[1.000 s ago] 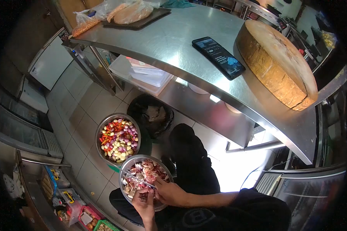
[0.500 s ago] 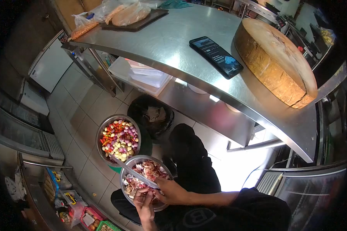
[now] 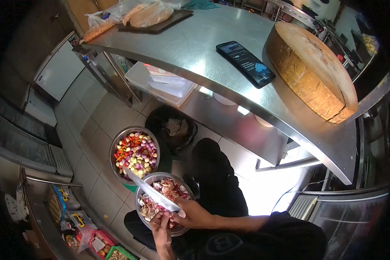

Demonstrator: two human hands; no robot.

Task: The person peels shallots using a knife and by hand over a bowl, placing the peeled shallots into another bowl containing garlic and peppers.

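My right hand (image 3: 194, 215) is closed around a knife (image 3: 155, 193), its broad blade pointing up and left across a metal bowl (image 3: 139, 190). Close beside it, my left hand (image 3: 161, 224) is pinched at the bowl's near edge, fingertips almost touching the knife's heel. Whatever small piece lies between those fingers is mostly hidden. In this bowl are garlic cloves and papery skins (image 3: 169, 187). Just beyond stands a second metal bowl (image 3: 112, 151), filled with red chillies (image 3: 122, 149), purple shallots (image 3: 148, 147) and pale peeled cloves (image 3: 136, 167). The knife tip reaches over its near rim.
A steel table (image 3: 190, 47) carries a phone (image 3: 245, 64), a thick round wooden block (image 3: 312, 73) and bagged food (image 3: 151, 15). Beneath it, a dark bin (image 3: 171, 128) stands on the tiled floor. Baskets (image 3: 102, 242) sit at lower left.
The knife has turned slightly, so more of its flat blade shows, and its handle end has shifted a little right. Both hands stay over the near bowl. The view has shifted slightly.
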